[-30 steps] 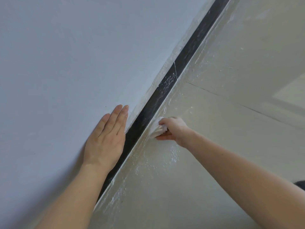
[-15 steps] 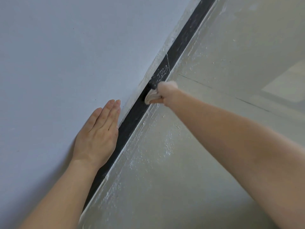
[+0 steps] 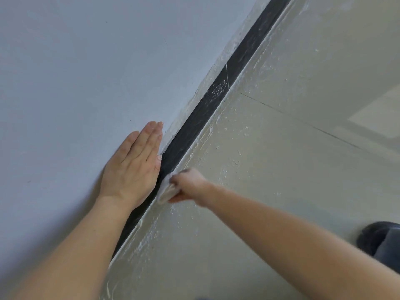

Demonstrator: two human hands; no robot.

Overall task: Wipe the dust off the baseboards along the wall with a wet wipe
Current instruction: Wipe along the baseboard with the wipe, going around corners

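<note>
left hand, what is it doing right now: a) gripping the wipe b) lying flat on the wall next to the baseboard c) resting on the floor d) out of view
b: the left hand lies flat on the wall, fingers straight, beside the black baseboard; the right hand grips the wet wipe.

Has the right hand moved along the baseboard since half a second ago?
Yes. The right hand slid the wipe back toward the person, away from the white seam in the baseboard.
</note>
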